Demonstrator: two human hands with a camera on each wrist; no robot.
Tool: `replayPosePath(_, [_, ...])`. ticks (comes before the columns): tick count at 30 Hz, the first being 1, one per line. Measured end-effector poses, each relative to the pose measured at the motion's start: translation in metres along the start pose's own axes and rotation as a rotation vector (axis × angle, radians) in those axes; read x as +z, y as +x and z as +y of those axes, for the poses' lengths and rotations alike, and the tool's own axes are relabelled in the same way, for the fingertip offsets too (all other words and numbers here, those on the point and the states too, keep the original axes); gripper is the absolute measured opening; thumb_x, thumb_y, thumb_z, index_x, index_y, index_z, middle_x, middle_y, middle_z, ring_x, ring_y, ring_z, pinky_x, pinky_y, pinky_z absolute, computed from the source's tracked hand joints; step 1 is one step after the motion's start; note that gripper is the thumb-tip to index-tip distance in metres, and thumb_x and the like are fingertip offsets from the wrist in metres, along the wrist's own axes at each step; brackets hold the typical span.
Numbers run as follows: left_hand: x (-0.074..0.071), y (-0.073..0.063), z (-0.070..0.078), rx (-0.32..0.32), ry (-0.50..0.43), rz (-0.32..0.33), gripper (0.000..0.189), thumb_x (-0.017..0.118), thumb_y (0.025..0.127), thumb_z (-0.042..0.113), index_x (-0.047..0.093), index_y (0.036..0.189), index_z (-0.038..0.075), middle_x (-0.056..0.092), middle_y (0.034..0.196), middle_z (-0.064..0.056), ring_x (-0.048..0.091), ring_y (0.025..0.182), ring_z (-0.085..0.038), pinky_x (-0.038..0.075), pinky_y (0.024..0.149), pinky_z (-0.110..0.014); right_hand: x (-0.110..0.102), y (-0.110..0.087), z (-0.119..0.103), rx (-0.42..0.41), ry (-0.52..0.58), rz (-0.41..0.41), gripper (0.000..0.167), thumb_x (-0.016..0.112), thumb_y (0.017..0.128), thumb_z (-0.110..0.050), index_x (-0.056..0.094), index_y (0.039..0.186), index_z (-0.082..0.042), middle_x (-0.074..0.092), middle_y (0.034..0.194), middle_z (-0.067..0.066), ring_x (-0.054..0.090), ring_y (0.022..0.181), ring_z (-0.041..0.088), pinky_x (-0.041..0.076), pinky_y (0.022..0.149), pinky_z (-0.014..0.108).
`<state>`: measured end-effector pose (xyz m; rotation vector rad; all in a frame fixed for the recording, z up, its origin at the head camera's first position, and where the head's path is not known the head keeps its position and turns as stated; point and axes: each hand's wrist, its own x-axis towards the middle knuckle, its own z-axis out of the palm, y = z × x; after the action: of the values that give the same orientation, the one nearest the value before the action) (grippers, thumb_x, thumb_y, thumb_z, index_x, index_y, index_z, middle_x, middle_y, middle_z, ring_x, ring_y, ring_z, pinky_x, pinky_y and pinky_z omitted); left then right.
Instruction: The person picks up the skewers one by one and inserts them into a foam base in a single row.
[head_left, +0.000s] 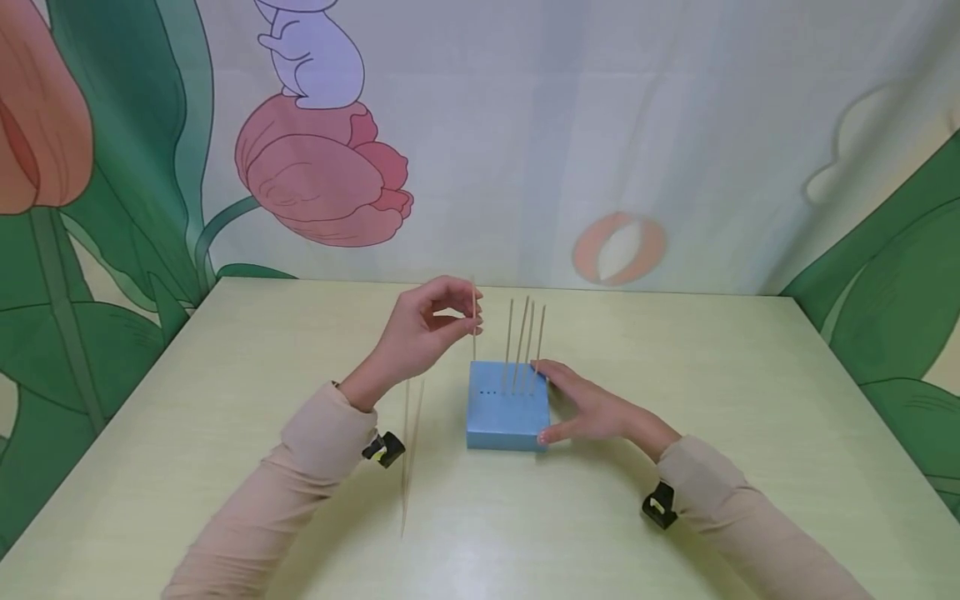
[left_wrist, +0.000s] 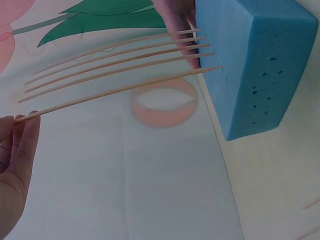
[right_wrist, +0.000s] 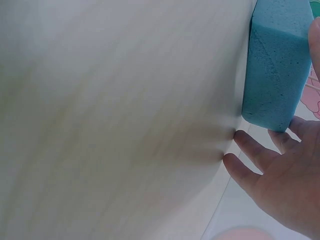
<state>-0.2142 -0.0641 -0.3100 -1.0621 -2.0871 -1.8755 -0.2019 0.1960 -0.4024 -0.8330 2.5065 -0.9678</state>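
Observation:
A blue foam block (head_left: pixel 506 421) lies flat on the table. Several thin bamboo skewers (head_left: pixel 509 333) stand in a row in its top, with small holes (head_left: pixel 487 392) to their left. My left hand (head_left: pixel 420 333) pinches another skewer (left_wrist: pixel 125 91) near its upper end, between thumb and fingertips. That skewer's lower end meets the block's top face in the left wrist view; how deep it goes I cannot tell. My right hand (head_left: pixel 596 408) grips the block's right side, thumb at the near corner and fingers toward the far corner.
Two loose skewers (head_left: pixel 406 467) lie on the pale table (head_left: pixel 315 533), left of the block and partly behind my left forearm. A printed curtain (head_left: pixel 480 167) hangs behind the table's far edge. Each wrist wears a small black device (head_left: pixel 660 505).

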Motion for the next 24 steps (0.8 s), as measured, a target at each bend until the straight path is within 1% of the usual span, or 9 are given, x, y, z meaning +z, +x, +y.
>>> replayPosePath(1, [0.002,0.001,-0.001,0.008,0.006,0.001,0.022,0.061,0.079,-0.014,0.056,0.098,-0.006,0.058,0.086,-0.015,0.059,0.080,-0.022,0.054,0.071,-0.034,0.000,0.000,0.000,0.000,0.000,0.001,0.102,0.075,0.072,-0.037,0.012,0.145,-0.004,0.011,0.149,0.018,0.013,0.135,0.034,0.017,0.106,0.051])
replayPosePath(3, [0.006,0.002,-0.002,0.020,0.018,0.007,0.021,0.062,0.079,-0.013,0.056,0.097,-0.005,0.058,0.087,-0.018,0.059,0.080,-0.023,0.053,0.072,-0.033,0.000,0.000,0.000,-0.002,-0.003,0.001,0.101,0.075,0.073,-0.037,0.012,0.144,-0.005,0.011,0.148,0.018,0.014,0.135,0.034,0.017,0.106,0.050])
replayPosePath(8, [0.015,0.005,-0.005,0.045,0.050,0.024,0.019,0.062,0.080,-0.011,0.057,0.097,-0.004,0.059,0.090,-0.018,0.060,0.080,-0.023,0.053,0.072,-0.032,0.000,0.000,0.002,-0.013,-0.007,0.006,0.101,0.076,0.072,-0.038,0.013,0.144,-0.004,0.013,0.148,0.017,0.016,0.134,0.033,0.018,0.106,0.050])
replayPosePath(11, [0.019,0.006,-0.006,0.063,0.057,0.026,0.018,0.061,0.081,-0.011,0.057,0.097,-0.004,0.059,0.090,-0.014,0.060,0.079,-0.023,0.053,0.072,-0.032,0.000,0.000,0.002,-0.019,-0.005,0.007,0.102,0.076,0.072,-0.037,0.013,0.144,-0.003,0.014,0.148,0.017,0.016,0.134,0.032,0.018,0.107,0.049])
replayPosePath(17, [0.022,0.007,-0.008,0.076,0.060,0.022,0.017,0.061,0.080,-0.011,0.057,0.096,-0.005,0.059,0.089,-0.015,0.060,0.078,-0.023,0.053,0.073,-0.031,-0.001,0.000,0.002,-0.028,-0.003,0.010,0.101,0.076,0.072,-0.036,0.013,0.144,-0.002,0.015,0.147,0.017,0.016,0.134,0.031,0.017,0.107,0.048])
replayPosePath(24, [0.023,0.008,-0.008,0.086,0.077,0.018,0.015,0.062,0.080,-0.010,0.056,0.093,-0.005,0.059,0.090,-0.014,0.060,0.078,-0.022,0.053,0.071,-0.031,-0.001,0.001,0.003,-0.026,0.004,0.004,0.101,0.076,0.072,-0.037,0.013,0.144,-0.004,0.013,0.148,0.016,0.015,0.134,0.032,0.017,0.107,0.049])
